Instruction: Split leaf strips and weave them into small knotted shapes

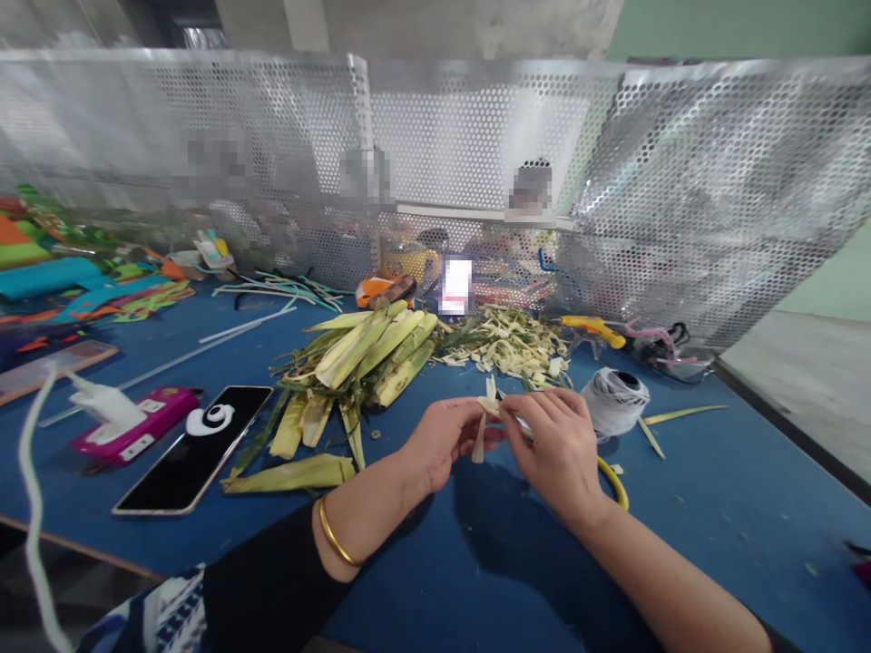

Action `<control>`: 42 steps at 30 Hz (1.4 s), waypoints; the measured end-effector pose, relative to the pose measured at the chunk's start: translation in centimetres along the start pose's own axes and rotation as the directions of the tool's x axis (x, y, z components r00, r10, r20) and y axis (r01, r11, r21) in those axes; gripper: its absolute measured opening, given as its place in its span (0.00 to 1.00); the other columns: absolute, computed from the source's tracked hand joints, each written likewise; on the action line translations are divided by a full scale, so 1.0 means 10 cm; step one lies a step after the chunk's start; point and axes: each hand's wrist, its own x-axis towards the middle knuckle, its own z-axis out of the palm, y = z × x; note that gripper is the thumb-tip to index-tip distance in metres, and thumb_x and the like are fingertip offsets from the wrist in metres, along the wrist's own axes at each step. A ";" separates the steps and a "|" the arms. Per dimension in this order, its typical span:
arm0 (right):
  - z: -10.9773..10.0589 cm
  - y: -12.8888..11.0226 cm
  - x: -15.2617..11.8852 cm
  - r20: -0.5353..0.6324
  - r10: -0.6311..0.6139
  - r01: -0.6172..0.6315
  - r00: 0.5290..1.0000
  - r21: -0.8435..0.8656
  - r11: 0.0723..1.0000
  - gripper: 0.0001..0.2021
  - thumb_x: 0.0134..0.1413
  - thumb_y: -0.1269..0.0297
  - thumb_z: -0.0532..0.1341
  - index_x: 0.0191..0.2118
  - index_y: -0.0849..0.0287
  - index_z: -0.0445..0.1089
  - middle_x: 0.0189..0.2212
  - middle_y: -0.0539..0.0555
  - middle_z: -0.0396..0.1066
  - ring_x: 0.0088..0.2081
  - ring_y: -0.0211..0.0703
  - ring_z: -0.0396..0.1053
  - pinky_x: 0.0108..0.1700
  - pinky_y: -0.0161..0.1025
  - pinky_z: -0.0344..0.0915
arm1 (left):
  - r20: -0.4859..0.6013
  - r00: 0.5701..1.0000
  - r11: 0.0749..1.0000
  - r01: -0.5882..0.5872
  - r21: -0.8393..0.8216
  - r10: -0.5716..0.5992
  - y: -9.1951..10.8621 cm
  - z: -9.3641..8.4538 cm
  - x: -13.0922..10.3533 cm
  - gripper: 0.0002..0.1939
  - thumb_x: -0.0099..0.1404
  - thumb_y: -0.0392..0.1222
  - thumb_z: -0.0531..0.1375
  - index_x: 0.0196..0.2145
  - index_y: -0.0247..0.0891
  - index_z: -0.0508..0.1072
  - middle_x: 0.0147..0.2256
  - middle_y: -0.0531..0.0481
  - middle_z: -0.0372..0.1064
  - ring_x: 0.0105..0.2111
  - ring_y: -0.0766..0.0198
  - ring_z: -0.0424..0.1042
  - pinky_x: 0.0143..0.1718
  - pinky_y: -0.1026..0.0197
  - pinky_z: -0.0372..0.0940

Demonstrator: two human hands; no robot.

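"Over the blue table (721, 508), what is going on?"

"In the head view, a pale strip (479, 444) is near the husks (381, 354). I think it is being folded or twisted."

"Who has it?"

"Left hand (445, 440) and right hand (554, 444) both pinch it. I can't tell how hard."

"What does the next move need?"

"One hand still while the other bends it, I guess."

"And the arms (646, 553)?"

"They slant in from both sides, and the hands almost meet."

Husk pile (398, 349) on table (422, 580), between phone (194, 458) at left and thread spool (616, 410) at right.
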 end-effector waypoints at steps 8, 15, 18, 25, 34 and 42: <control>0.04 -0.01 -0.03 0.028 -0.068 0.069 0.997 -0.069 0.995 0.08 0.60 0.69 0.56 0.33 0.56 0.72 0.28 0.51 0.72 0.32 0.42 0.66 0.48 0.46 0.53 | 0.109 0.994 0.995 -0.008 -0.098 0.019 0.04 0.01 -0.02 0.05 0.48 0.33 0.64 0.27 0.33 0.75 0.26 0.51 0.69 0.26 0.70 0.67 0.33 0.66 0.65; 0.05 0.02 -0.04 0.024 -0.114 0.116 0.993 -0.077 0.990 0.08 0.60 0.70 0.55 0.37 0.56 0.72 0.31 0.52 0.73 0.35 0.42 0.66 0.52 0.47 0.52 | 0.060 0.996 0.994 -0.053 -0.100 0.060 0.00 -0.01 0.02 0.06 0.51 0.37 0.66 0.29 0.32 0.75 0.26 0.51 0.69 0.25 0.70 0.67 0.32 0.65 0.64; 0.05 0.03 -0.03 0.057 -0.263 0.267 0.963 -0.060 0.962 0.11 0.59 0.73 0.54 0.42 0.56 0.71 0.36 0.54 0.72 0.39 0.43 0.66 0.56 0.47 0.52 | 0.038 0.996 0.994 -0.077 -0.073 0.080 0.01 -0.02 0.01 0.06 0.52 0.37 0.66 0.28 0.32 0.75 0.23 0.52 0.67 0.21 0.73 0.62 0.25 0.68 0.59; 0.03 0.01 0.00 0.174 -0.479 0.495 0.861 -0.061 0.867 0.12 0.59 0.76 0.52 0.34 0.57 0.70 0.33 0.52 0.71 0.36 0.42 0.66 0.55 0.48 0.55 | 0.047 0.997 0.998 -0.059 0.013 0.059 -0.04 -0.04 0.01 0.08 0.50 0.38 0.66 0.29 0.32 0.77 0.24 0.51 0.69 0.21 0.72 0.62 0.23 0.68 0.53; 0.08 -0.01 -0.03 0.062 -0.108 0.099 0.992 0.135 0.986 0.08 0.59 0.71 0.53 0.34 0.58 0.70 0.32 0.55 0.70 0.36 0.44 0.66 0.45 0.46 0.61 | -0.006 0.997 0.997 -0.080 0.018 0.080 -0.06 -0.01 0.02 0.08 0.53 0.39 0.66 0.32 0.32 0.78 0.28 0.48 0.73 0.27 0.69 0.69 0.33 0.66 0.63; 0.21 0.08 -0.03 0.453 0.573 -0.718 0.683 0.562 0.412 0.07 0.48 0.61 0.60 0.26 0.59 0.68 0.22 0.49 0.66 0.26 0.39 0.62 0.30 0.37 0.59 | -0.052 0.996 0.996 -0.064 0.057 0.067 0.00 0.01 0.00 0.08 0.55 0.37 0.65 0.34 0.33 0.79 0.28 0.46 0.75 0.28 0.65 0.74 0.34 0.64 0.66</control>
